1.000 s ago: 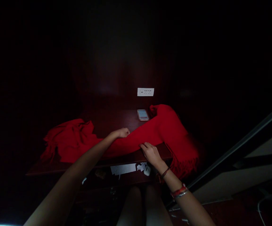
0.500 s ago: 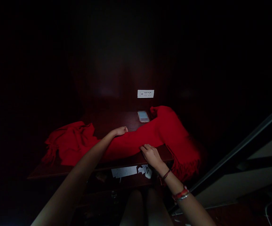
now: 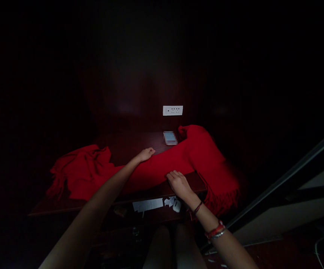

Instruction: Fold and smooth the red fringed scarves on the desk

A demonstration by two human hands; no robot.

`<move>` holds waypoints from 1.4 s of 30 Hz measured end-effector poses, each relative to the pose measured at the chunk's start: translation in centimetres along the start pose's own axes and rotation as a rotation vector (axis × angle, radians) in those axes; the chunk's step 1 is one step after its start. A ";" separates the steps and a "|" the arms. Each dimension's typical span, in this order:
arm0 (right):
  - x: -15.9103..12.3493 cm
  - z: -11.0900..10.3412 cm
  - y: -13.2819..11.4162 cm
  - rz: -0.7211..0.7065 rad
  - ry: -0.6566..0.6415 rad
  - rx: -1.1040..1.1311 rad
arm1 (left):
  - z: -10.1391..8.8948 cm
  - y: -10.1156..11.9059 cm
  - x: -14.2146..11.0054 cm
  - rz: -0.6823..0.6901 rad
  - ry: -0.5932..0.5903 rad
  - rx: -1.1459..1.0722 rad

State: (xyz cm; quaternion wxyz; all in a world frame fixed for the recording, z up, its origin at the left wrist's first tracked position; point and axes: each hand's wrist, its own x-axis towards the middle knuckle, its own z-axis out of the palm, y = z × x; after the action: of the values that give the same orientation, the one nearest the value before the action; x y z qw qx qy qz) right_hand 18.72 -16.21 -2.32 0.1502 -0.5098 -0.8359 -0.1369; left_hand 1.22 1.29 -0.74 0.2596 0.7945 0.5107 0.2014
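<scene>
A long red fringed scarf (image 3: pixel 162 164) lies across the dark wooden desk (image 3: pixel 139 144), bunched on the left and bent toward me on the right, where its fringe hangs over the front edge. My left hand (image 3: pixel 146 154) is at the scarf's far edge, fingers closed on the cloth. On the near edge, my right hand (image 3: pixel 179 184) has its fingers curled over the fabric; its thumb is mostly hidden. Between the hands the scarf lies in a narrow, fairly smooth band.
Behind the scarf lies a blurred-out phone-like object (image 3: pixel 170 138), below a white wall socket (image 3: pixel 173 110). An open shelf under the desktop holds papers (image 3: pixel 147 204) and a small white case (image 3: pixel 176 205). A dark metal frame (image 3: pixel 285 168) slants up on the right.
My left hand has slid slightly right along the scarf's far edge. My right hand stays nearly where it was. The view has shifted a little.
</scene>
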 end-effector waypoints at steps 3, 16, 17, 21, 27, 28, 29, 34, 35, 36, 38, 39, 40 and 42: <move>0.0 0.0 0.0 0.003 -0.005 0.009 | 0.9 0.4 0.3 -0.011 -0.029 -0.041; -0.1 0.1 0.0 0.026 -0.013 0.024 | -1.2 -2.1 0.7 -0.077 -0.158 -0.150; 0.0 0.1 0.0 0.027 -0.010 0.024 | -1.5 -2.4 0.7 -0.071 -0.204 -0.141; 0.0 0.2 0.0 0.035 -0.006 0.024 | -2.2 -3.4 0.7 -0.062 -0.232 -0.114; -0.2 0.1 0.0 0.031 -0.015 0.030 | -2.3 -3.5 -0.1 -0.047 -0.156 -0.108; -0.2 0.1 0.0 0.033 -0.019 0.028 | -2.3 -3.3 -0.2 -0.042 -0.150 -0.115; -0.1 0.0 0.0 0.034 -0.024 0.025 | -2.2 -3.1 -0.3 -0.039 -0.149 -0.122; 0.3 -0.5 -0.4 0.003 -0.032 -0.020 | -1.8 -1.6 0.0 -0.042 -0.201 -0.154; 0.4 -0.5 -0.5 -0.013 -0.026 -0.033 | -1.6 -1.3 0.1 -0.046 -0.218 -0.161; 0.5 -0.6 -0.6 -0.030 -0.024 -0.047 | -1.5 -1.1 0.1 -0.051 -0.234 -0.168; 0.6 -0.7 -0.7 -0.060 -0.031 -0.066 | -1.5 -0.7 0.1 -0.063 -0.263 -0.190; 0.6 -0.7 -0.7 -0.065 -0.038 -0.069 | -1.6 -0.6 0.0 -0.067 -0.275 -0.203; 0.6 -0.7 -0.7 -0.060 -0.044 -0.069 | -1.9 -0.5 -0.1 -0.068 -0.287 -0.216; 0.5 -0.9 -0.5 -0.022 -0.043 -0.056 | -2.7 -0.1 -0.5 -0.063 -0.292 -0.260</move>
State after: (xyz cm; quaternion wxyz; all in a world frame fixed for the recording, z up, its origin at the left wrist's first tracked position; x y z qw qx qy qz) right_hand 18.17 -16.41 -1.34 0.1161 -0.5076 -0.8403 -0.1509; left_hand -0.64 1.43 1.26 0.4375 0.7588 0.4617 0.1399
